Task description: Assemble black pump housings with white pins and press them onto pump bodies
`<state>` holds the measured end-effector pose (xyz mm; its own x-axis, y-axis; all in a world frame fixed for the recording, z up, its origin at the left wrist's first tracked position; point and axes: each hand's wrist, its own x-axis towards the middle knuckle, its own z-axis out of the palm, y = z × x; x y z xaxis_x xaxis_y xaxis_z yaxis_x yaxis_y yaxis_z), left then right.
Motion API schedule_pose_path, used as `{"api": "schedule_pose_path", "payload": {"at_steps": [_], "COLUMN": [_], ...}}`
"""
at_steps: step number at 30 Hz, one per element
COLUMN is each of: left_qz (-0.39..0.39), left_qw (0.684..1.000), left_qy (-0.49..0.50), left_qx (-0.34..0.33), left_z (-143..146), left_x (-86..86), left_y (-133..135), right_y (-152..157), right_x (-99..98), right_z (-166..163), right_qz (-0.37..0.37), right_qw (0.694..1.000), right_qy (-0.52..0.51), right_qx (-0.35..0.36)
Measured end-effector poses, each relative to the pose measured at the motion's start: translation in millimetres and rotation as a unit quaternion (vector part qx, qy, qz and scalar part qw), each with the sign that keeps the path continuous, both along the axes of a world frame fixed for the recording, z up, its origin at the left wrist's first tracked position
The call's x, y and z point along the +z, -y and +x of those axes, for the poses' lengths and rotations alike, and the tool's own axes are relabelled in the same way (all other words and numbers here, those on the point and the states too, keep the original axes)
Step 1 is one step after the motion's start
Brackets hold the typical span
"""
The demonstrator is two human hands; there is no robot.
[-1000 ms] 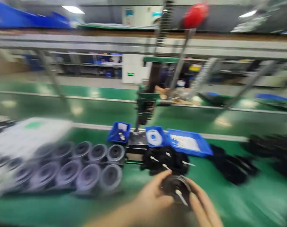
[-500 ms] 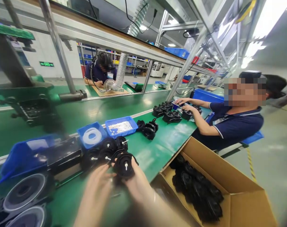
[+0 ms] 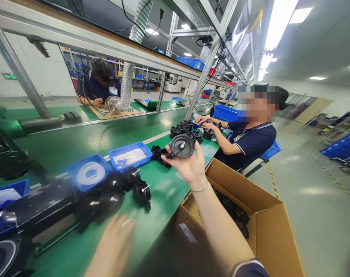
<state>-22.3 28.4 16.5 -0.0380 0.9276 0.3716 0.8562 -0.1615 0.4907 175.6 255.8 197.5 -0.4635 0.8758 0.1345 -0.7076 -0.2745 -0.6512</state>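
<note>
My right hand [image 3: 189,165] is stretched forward over the bench, thumb and fingers closed around the rim of a round black plastic part [image 3: 182,146] with a small pale centre. Lower down, my left hand [image 3: 117,234] is blurred, its fingers stretched out, and nothing shows in it. Just beyond it stands a black round part with a white pin [image 3: 141,191], apart from my fingers. Several similar pinned parts [image 3: 114,198] cluster to its left. Behind my right hand are more black parts [image 3: 164,157], partly hidden by it.
A blue tray with small white pieces [image 3: 131,156] and a blue bin with white rings [image 3: 91,173] stand along the bench. At right, a cardboard box [image 3: 267,231] holds black parts. A co-worker [image 3: 238,138] handles parts farther along; another person [image 3: 98,84] sits opposite.
The view has swung right. The pinned part from my hands now stands on the bench. My right hand has moved forward and holds another round part; my left hand has drawn back.
</note>
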Motion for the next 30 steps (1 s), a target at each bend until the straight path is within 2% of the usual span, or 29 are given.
{"api": "schedule_pose_path", "payload": {"at_steps": [3, 5, 7, 9, 11, 13, 16, 18, 21, 23, 26, 30], "left_qz": [-0.034, -0.065, -0.094, -0.120, -0.137, -0.143, -0.144, -0.151, -0.166, -0.178, -0.195, -0.187], "left_qw": [0.999, 0.997, 0.990, 0.979, 0.967, 0.957, 0.947, 0.943, 0.936, 0.932, 0.927, 0.926], "left_qy": [0.018, 0.052, 0.103, 0.160, 0.212, 0.250, 0.284, 0.296, 0.309, 0.315, 0.320, 0.328], "left_qx": [-0.006, 0.002, 0.016, 0.030, 0.041, 0.039, 0.032, 0.033, 0.026, 0.023, 0.026, 0.019], "left_z": [-3, -3, -3, -3, -5, -8, -11, -12, -16, -20, -24, -25], "left_x": [4.4, 10.1, 17.0, 23.4, 28.1, 30.4, 30.1, 29.6, 32.1, 35.9, 41.5, 42.9], "left_y": [0, 1, 3, 3, 2, 1, 1, 2, 3, 4, 5, 5], "right_y": [-2, 12, 32, 54, 74, 90, 107, 114, 121, 123, 127, 129], "right_x": [27.5, 25.8, 7.6, -21.2, -51.6, -75.9, -95.4, -101.3, -108.8, -113.3, -114.9, -110.1], "right_z": [1, -5, -14, -21, -26, -30, -34, -38, -45, -49, -53, -54], "right_qz": [0.065, 0.083, 0.068, 0.052, 0.113, 0.267, 0.486, 0.570, 0.667, 0.710, 0.735, 0.734], "right_qw": [0.998, 0.995, 0.991, 0.981, 0.955, 0.892, 0.747, 0.673, 0.592, 0.544, 0.490, 0.485], "right_qy": [0.020, 0.055, 0.110, 0.183, 0.271, 0.362, 0.448, 0.468, 0.452, 0.443, 0.467, 0.470], "right_qx": [-0.005, 0.012, 0.038, 0.047, 0.037, 0.038, 0.066, 0.051, -0.028, -0.057, -0.046, -0.070]}}
